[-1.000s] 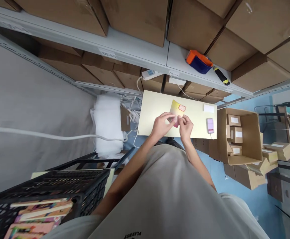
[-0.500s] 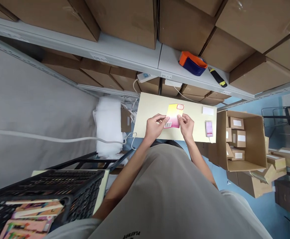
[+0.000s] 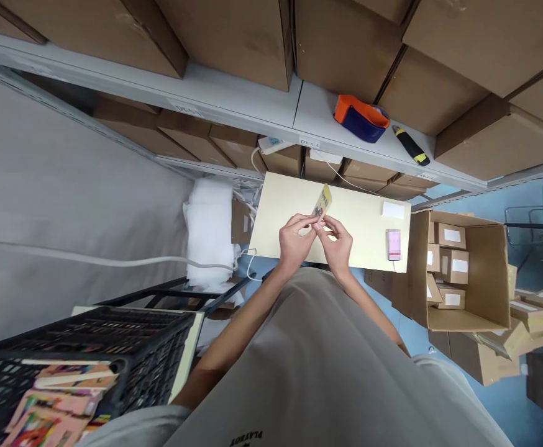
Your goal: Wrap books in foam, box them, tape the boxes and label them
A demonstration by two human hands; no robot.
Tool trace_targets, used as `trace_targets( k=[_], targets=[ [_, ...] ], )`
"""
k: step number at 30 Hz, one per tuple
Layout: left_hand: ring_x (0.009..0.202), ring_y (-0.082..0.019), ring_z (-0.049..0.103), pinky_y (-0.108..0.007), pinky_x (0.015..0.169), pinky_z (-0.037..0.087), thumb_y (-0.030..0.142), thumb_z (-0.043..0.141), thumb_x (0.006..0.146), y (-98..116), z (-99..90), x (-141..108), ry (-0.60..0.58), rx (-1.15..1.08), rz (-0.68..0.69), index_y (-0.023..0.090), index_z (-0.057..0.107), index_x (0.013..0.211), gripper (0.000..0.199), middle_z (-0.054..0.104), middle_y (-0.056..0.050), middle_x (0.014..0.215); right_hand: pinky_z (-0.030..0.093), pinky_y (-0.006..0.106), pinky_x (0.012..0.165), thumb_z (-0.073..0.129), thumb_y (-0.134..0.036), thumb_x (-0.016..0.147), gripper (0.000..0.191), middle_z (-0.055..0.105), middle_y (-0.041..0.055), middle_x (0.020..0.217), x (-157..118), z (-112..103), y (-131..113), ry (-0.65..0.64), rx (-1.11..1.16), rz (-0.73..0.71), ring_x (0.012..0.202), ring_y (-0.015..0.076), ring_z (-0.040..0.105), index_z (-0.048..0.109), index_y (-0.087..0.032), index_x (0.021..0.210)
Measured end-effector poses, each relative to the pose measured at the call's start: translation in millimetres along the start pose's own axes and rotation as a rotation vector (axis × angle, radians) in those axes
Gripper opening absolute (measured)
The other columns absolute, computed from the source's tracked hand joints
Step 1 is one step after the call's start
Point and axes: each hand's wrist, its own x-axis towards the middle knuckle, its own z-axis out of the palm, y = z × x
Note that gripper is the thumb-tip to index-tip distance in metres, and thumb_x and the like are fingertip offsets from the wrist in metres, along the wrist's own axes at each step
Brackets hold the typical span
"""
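Over the pale tabletop, a small printed packet with a yellow top stands tilted between my two hands. My left hand pinches its lower left part, thumb and fingers closed. From the other side my right hand grips the lower edge, its thumb close to the left thumb. The packet's bottom is hidden behind the fingers. To the right on the table lie a phone with a lit pink screen and a white slip or label.
A shelf of cardboard boxes runs behind the table, holding an orange-and-blue tape dispenser and a utility knife. An open carton with small boxes stands right. White wrapping and a black crate of colourful packets are left.
My hands have turned the packet from its flat yellow-and-pink barcode face to a narrow, tilted view showing another printed side. My right hand has moved left, closer to my left hand.
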Motion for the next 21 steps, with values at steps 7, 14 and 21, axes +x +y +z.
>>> trace_targets(
  k=[7, 14, 21],
  targets=[
    [0.124, -0.028, 0.077, -0.046, 0.112, 0.063, 0.047, 0.083, 0.096, -15, -15.6, 1, -0.043, 0.051, -0.037, 0.026, 0.088, 0.119, 0.031, 0.084, -0.01, 0.121, 0.067, 0.038, 0.082, 0.078, -0.073, 0.09, 0.058, 0.089, 0.0107, 0.103, 17, -15, 13, -0.01, 0.086, 0.077, 0.09, 0.0253, 0.082, 0.078, -0.019, 0.11],
    [0.095, -0.028, 0.081, -0.041, 0.084, 0.068, 0.076, 0.094, 0.074, -33, -38.2, 15, -0.098, -0.266, -0.384, 0.02, 0.089, 0.1, 0.062, 0.087, -0.013, 0.106, 0.067, 0.04, 0.079, 0.083, -0.074, 0.084, 0.059, 0.088, 0.008, 0.093, 22, -26, 18, -0.1, 0.105, 0.126, 0.088, 0.0277, 0.083, 0.079, -0.021, 0.109],
    [0.088, -0.025, 0.079, -0.037, 0.081, 0.065, 0.069, 0.098, 0.071, -31, -29.4, 11, 0.005, -0.261, -0.375, 0.02, 0.089, 0.096, 0.056, 0.086, -0.01, 0.099, 0.069, 0.048, 0.099, 0.083, -0.071, 0.087, 0.065, 0.087, 0.0164, 0.125, 20, -22, 19, 0.023, 0.071, 0.093, 0.115, 0.0326, 0.084, 0.077, -0.018, 0.124]
  ],
)
